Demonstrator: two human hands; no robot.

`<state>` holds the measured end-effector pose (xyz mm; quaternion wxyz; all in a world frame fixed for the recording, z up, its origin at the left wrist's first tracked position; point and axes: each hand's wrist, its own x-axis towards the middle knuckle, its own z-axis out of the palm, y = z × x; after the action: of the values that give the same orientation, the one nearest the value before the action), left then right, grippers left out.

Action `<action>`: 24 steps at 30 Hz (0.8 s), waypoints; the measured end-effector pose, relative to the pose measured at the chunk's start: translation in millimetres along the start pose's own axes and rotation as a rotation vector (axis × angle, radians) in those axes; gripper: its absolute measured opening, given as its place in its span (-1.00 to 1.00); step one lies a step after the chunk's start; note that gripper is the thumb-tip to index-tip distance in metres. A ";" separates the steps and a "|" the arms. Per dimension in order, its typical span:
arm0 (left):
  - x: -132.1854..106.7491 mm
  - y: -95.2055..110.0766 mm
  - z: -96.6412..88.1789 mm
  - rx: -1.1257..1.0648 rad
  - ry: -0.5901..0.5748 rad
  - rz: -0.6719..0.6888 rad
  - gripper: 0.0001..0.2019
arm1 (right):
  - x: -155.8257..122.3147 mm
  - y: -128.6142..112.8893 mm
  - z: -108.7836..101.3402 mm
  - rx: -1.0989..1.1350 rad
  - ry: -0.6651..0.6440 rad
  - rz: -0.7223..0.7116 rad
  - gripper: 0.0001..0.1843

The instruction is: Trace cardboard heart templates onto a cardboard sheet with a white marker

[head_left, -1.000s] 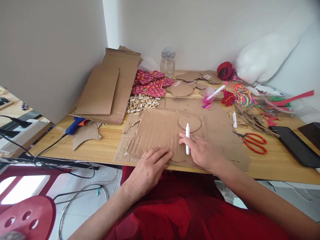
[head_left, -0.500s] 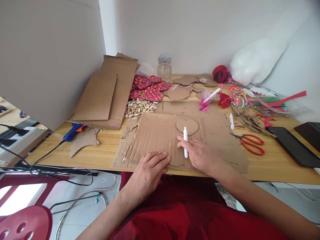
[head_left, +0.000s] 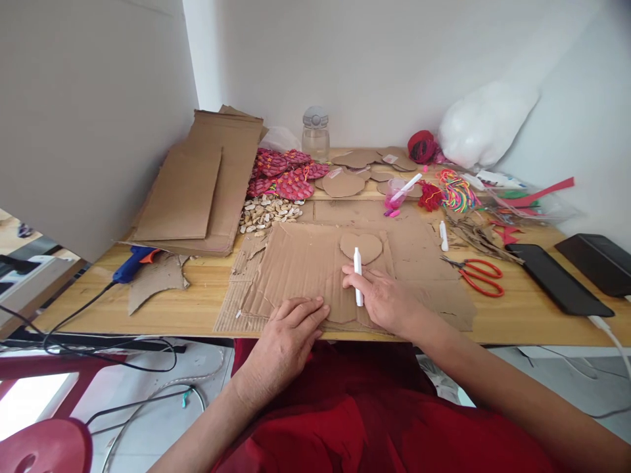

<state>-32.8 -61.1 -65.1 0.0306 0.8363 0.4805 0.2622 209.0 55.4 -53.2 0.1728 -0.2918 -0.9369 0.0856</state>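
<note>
My right hand (head_left: 389,301) has its fingers closed around a white pen-shaped tool (head_left: 358,279), which stands upright between thumb and fingers. Whether it is a marker or a cutter I cannot tell. Just beyond its upper end lies a heart-shaped cardboard piece (head_left: 365,246), resting on a larger corrugated cardboard sheet (head_left: 300,263). Flat on the near edge of that sheet rests my left hand (head_left: 290,335), fingers stretched out and holding nothing.
Peanut shells (head_left: 271,213) and patterned pink fabric pieces (head_left: 290,174) lie behind the sheet. Red-handled scissors (head_left: 480,276) and a black phone (head_left: 559,279) lie right. Leaning cardboard (head_left: 182,190) and a blue glue gun (head_left: 133,264) occupy the left. A bottle (head_left: 315,136) stands behind.
The whole view has shifted slightly, so things appear a little further left and more shows at the right. Both hands keep nearly the same pose on the cardboard.
</note>
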 end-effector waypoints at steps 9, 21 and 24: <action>-3.4 0.5 1.5 0.071 -0.007 0.009 -0.59 | -0.2 -0.3 0.4 -0.004 0.005 -0.006 -0.66; 2.0 -16.2 -8.8 -0.029 -0.040 0.013 -0.53 | 0.3 -2.8 -1.0 0.017 -0.003 0.016 -0.66; -0.7 -23.0 -9.5 -0.040 -0.028 -0.022 -0.48 | -0.4 -1.8 -0.3 0.025 -0.003 0.012 -0.63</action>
<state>-55.6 -51.2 -64.2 0.0569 0.8338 0.4838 0.2599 208.5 53.8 -52.6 0.1745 -0.2949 -0.9343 0.0987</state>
